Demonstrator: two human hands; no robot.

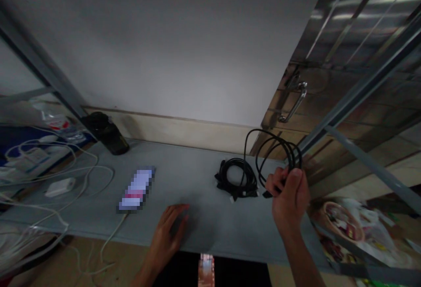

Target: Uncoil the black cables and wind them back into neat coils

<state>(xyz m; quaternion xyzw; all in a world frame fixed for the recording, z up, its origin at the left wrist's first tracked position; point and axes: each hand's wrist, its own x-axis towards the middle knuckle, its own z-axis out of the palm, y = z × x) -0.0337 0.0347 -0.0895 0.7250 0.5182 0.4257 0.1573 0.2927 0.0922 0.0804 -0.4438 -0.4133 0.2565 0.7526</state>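
Note:
My right hand [289, 197] is closed around a looped black cable [274, 149], lifted a little above the grey table [204, 234] at its right end. Just left of that hand a second coiled black cable [237, 178] lies on the table. My left hand [171, 230] rests flat near the table's front edge, fingers stretched out, holding nothing. A phone [136, 189] with a lit screen lies left of it, with a white cord plugged into its near end.
A dark bottle [107, 132] lies at the back left by the wall. White chargers and cords [61, 186] sprawl across the left end. A metal frame post [355, 92] and a door with a handle [292, 103] stand at the right. Plastic bags [355, 230] lie lower right.

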